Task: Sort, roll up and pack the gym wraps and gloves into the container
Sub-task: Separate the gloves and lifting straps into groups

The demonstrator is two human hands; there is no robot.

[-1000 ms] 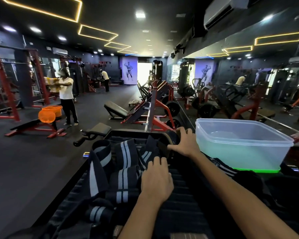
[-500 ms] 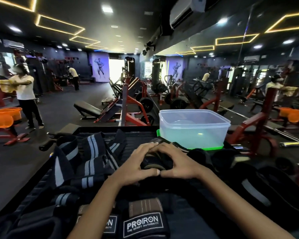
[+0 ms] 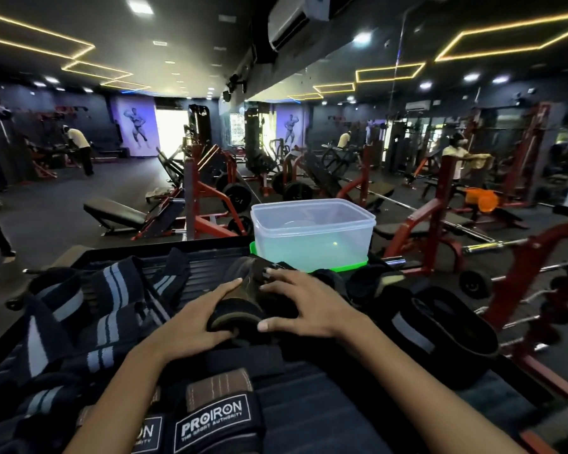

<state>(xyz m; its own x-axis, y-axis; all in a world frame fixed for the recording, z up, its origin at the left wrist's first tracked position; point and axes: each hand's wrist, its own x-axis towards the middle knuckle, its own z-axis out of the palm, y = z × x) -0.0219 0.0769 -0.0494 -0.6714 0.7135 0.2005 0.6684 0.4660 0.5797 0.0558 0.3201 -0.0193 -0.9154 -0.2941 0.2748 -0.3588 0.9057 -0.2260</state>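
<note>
Near edge: two black gloves [image 3: 218, 421] marked PROIRON lie side by side at the front of the desk [image 3: 325, 417]; the left forearm crosses over the left one
Left side: a heap of black wraps with grey stripes [image 3: 89, 309] lies loose on the desk, to the left of both hands
Left hand [image 3: 191, 326]: reaches forward, palm down; fingers curled along the left side of a dark glove [image 3: 240, 309], gripping its near rolled edge
Right hand [image 3: 304, 306]: palm down on the same glove from the right; fingers spread and bent over its top, thumb tucked against the near edge; it grips the glove
Dark glove: on the desk between the two hands, just in front of the container
Right side: a dark wrap with a grey band [image 3: 440, 326] lies coiled, apart from the right hand
Container [image 3: 312, 234]: clear plastic box, open at the top, standing on a green lid [image 3: 338, 265] at the far edge of the desk
Beyond: red weight machines [image 3: 210, 198]; a person in a white shirt [image 3: 77, 152] stands far left
</note>
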